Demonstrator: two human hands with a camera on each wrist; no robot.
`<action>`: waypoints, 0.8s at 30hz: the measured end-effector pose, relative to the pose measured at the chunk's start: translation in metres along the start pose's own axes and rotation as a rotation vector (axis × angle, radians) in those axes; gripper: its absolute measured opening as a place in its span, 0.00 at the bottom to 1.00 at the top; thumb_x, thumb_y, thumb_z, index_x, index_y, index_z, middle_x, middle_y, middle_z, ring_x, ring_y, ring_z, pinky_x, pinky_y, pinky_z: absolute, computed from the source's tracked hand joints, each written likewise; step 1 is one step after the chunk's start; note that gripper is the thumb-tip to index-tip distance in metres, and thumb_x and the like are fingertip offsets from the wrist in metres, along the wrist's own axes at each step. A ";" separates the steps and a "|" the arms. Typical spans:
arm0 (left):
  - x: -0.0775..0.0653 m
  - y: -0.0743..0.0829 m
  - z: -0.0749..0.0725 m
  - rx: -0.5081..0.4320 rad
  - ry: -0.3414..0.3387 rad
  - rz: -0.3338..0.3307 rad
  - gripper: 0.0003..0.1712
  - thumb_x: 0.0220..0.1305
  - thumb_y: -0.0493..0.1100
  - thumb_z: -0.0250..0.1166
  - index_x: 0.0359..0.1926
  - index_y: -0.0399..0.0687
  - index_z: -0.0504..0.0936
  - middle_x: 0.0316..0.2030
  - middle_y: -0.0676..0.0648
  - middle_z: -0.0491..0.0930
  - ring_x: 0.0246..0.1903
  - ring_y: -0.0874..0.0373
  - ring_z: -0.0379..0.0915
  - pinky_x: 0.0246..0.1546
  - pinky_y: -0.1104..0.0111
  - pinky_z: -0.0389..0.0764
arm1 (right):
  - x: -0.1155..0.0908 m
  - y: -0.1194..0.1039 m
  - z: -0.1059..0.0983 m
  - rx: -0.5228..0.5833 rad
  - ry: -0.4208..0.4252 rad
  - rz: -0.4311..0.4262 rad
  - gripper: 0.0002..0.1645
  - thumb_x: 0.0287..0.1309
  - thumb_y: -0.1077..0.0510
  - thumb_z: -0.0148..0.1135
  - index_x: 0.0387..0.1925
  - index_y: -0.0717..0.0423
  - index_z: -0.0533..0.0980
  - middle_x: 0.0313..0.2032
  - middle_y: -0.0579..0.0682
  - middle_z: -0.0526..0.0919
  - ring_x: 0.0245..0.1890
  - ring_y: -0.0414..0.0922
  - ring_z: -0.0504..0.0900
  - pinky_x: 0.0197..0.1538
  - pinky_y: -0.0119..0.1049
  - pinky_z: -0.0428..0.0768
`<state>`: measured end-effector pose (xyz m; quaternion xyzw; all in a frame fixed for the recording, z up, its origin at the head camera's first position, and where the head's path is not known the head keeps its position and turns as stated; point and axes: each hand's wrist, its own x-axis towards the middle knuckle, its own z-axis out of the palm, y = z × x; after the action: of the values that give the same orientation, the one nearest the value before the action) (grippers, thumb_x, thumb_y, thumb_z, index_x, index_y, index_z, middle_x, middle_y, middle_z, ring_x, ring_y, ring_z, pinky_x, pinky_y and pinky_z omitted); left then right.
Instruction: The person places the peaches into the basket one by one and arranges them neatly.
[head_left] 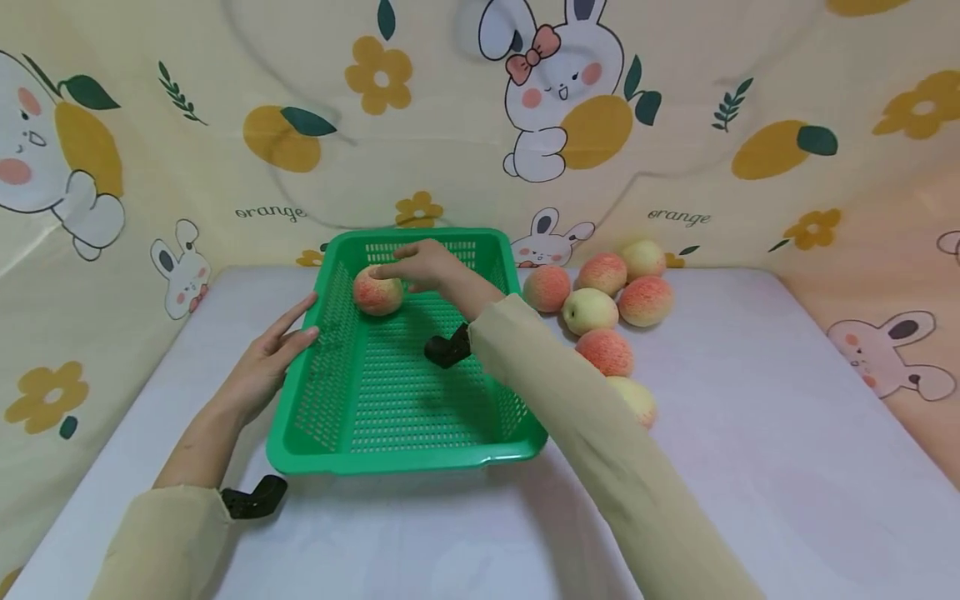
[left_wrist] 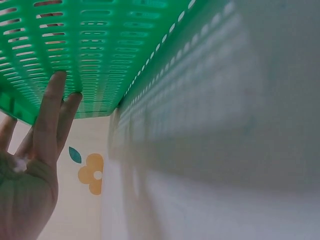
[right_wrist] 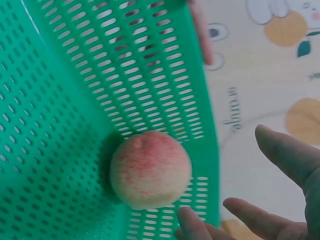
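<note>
A green perforated plastic basket [head_left: 405, 461] stands on the white table, with one red-and-cream peach [head_left: 378, 297] in its far left corner. Over that peach hovers my right hand [head_left: 433, 265], its fingers spread; the right wrist view shows the peach [right_wrist: 150, 170] apart from the fingers [right_wrist: 287, 155]. My left hand [head_left: 258, 367] touches the basket's left side from outside. In the left wrist view, straight fingers [left_wrist: 47, 115] rest against the perforated wall [left_wrist: 92, 55].
Right of the basket lies a loose group of several peaches, red ones [head_left: 647, 301] and pale yellow ones [head_left: 590, 312]. My right sleeve [head_left: 592, 433] partly covers the nearest pale one [head_left: 637, 400]. Behind the table hangs a printed cloth [head_left: 450, 150] with rabbits and oranges.
</note>
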<state>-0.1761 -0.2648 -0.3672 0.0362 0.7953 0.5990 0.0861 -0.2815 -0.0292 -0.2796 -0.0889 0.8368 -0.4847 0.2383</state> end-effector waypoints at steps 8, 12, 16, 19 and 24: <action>-0.001 -0.001 0.000 -0.046 -0.010 0.021 0.35 0.72 0.57 0.51 0.75 0.71 0.49 0.48 0.65 0.76 0.41 0.68 0.80 0.39 0.71 0.83 | -0.030 0.001 -0.023 0.033 0.000 -0.033 0.34 0.56 0.46 0.68 0.63 0.48 0.72 0.65 0.48 0.69 0.58 0.45 0.76 0.56 0.35 0.78; -0.001 -0.002 -0.002 -0.072 -0.012 0.038 0.34 0.73 0.54 0.51 0.75 0.69 0.49 0.47 0.67 0.77 0.40 0.68 0.80 0.38 0.72 0.82 | -0.042 0.002 -0.031 0.042 0.000 -0.054 0.32 0.55 0.46 0.69 0.61 0.47 0.74 0.65 0.46 0.69 0.56 0.43 0.78 0.54 0.33 0.79; -0.002 -0.002 -0.003 -0.105 -0.016 0.047 0.34 0.73 0.53 0.51 0.75 0.68 0.50 0.46 0.67 0.79 0.39 0.69 0.80 0.37 0.73 0.82 | -0.051 0.005 -0.035 0.063 -0.007 -0.057 0.30 0.55 0.46 0.69 0.59 0.48 0.75 0.66 0.45 0.68 0.52 0.43 0.80 0.54 0.33 0.79; -0.002 -0.002 -0.002 -0.121 -0.020 0.041 0.34 0.73 0.53 0.52 0.75 0.67 0.50 0.46 0.67 0.79 0.38 0.68 0.81 0.36 0.72 0.83 | -0.056 0.009 -0.037 0.085 -0.020 -0.060 0.29 0.56 0.47 0.68 0.59 0.49 0.75 0.64 0.46 0.71 0.52 0.44 0.81 0.55 0.34 0.79; -0.001 -0.002 0.001 -0.119 -0.021 0.036 0.35 0.73 0.53 0.52 0.75 0.67 0.49 0.45 0.67 0.79 0.37 0.67 0.81 0.36 0.72 0.83 | -0.069 0.019 -0.046 0.096 -0.054 -0.113 0.28 0.58 0.49 0.66 0.60 0.51 0.74 0.60 0.47 0.76 0.56 0.44 0.78 0.56 0.36 0.78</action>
<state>-0.1743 -0.2645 -0.3689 0.0514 0.7566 0.6462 0.0857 -0.2421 0.0418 -0.2554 -0.1377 0.7996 -0.5343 0.2369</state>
